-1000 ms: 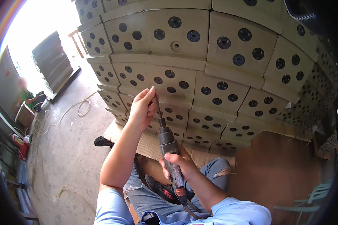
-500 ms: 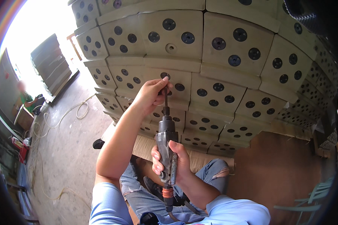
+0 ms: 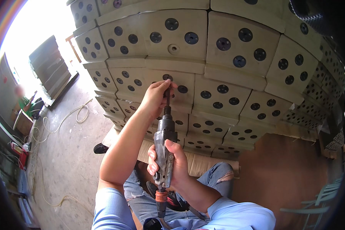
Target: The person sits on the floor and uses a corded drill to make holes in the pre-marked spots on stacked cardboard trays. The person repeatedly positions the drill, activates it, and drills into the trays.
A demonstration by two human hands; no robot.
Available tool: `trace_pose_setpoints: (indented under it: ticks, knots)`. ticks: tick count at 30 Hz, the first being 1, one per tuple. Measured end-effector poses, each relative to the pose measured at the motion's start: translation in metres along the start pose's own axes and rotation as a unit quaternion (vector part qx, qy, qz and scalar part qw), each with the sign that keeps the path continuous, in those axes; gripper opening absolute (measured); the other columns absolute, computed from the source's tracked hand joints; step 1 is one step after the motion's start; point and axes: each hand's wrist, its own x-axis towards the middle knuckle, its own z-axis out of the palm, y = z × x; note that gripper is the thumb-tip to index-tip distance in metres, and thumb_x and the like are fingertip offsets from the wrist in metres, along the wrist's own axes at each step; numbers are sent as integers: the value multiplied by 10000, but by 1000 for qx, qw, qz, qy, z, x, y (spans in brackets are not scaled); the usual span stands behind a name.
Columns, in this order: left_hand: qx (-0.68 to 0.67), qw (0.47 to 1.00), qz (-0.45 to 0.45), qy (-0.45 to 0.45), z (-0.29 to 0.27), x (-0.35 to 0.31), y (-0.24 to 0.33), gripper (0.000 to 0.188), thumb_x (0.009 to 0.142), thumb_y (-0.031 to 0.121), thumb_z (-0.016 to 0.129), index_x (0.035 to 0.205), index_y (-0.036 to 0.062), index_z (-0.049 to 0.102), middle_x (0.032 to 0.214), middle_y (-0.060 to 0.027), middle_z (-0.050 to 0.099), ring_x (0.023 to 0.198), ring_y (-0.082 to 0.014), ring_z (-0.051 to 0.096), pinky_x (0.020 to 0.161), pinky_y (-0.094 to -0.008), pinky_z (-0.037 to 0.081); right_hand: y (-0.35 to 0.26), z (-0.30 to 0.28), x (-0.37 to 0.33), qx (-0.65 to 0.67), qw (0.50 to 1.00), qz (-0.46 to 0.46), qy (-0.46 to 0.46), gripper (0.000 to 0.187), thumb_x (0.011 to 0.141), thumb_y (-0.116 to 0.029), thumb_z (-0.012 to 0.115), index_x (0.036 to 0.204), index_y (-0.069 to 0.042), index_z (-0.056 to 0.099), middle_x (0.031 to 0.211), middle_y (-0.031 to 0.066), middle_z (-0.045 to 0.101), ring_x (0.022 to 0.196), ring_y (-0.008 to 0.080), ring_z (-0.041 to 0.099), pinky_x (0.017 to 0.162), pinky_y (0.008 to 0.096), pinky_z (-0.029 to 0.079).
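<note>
My right hand (image 3: 171,163) is wrapped around the dark body of a pneumatic screwdriver (image 3: 165,130), held with its long thin bit pointing up and away from me. At the bit's far end, my left hand (image 3: 157,94) is closed, thumb and fingers pinching around the bit (image 3: 168,100). Whether a screw is also between these fingers is hidden. Just beyond the left fingertips sits a round black disc (image 3: 167,77), set in the face of a tan box-like block (image 3: 186,78). Another black disc (image 3: 182,89) is to the right of the fingers.
Many similar tan blocks (image 3: 234,82) with black discs are stacked in front of me. One upper block has a bare tan recess (image 3: 173,49). A pale hose (image 3: 61,120) loops over the floor at left, where another person (image 3: 27,103) sits. A green chair (image 3: 322,199) stands at lower right.
The rear of the screwdriver and my right hand have shifted slightly left, tilting the tool a little. My left hand stays pinched near the same disc.
</note>
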Motion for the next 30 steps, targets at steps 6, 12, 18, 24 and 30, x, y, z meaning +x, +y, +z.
trace_pose_setpoints:
  ticks: [6, 12, 18, 24, 30]
  knots:
    - [-3, 1000, 24, 1, 0, 7, -8, 302, 1077, 296, 510, 1022, 30, 643, 739, 7, 532, 521, -89, 432, 473, -237, 340, 5, 5, 7, 14, 1000, -2, 14, 520, 972, -516, 551, 997, 4, 533, 855, 84, 562, 630, 184, 610, 619, 365, 512]
    - [-13, 1000, 20, -9, -5, 12, -10, 309, 1077, 298, 510, 1040, 20, 640, 739, 2, 536, 524, -97, 448, 469, -253, 346, 10, 16, 13, 23, 999, -15, 25, 478, 971, -477, 564, 1000, 0, 541, 850, 85, 570, 632, 195, 609, 621, 373, 514]
    - [51, 997, 34, 55, -8, 3, -5, 305, 1071, 278, 518, 1104, 3, 647, 722, 16, 517, 530, -78, 435, 469, -249, 334, 20, 24, 22, 34, 999, -22, 12, 430, 971, -443, 599, 1001, -20, 524, 842, 88, 564, 638, 193, 613, 612, 382, 512]
    - [-72, 986, 98, 112, -22, -82, 13, 243, 1048, 226, 547, 1103, 18, 660, 685, 56, 422, 501, -32, 339, 428, -205, 241, 26, 48, 32, 98, 994, -30, 26, 362, 971, -427, 619, 1022, -90, 496, 853, 73, 565, 646, 188, 617, 617, 375, 512]
    - [-101, 931, 285, 203, -8, -192, 25, 226, 1060, 159, 507, 1013, -32, 619, 655, 44, 379, 498, -31, 299, 438, -203, 226, 34, 50, 47, 50, 997, -49, 19, 394, 969, -464, 597, 1118, -116, 486, 853, 95, 569, 682, 214, 591, 671, 364, 487]
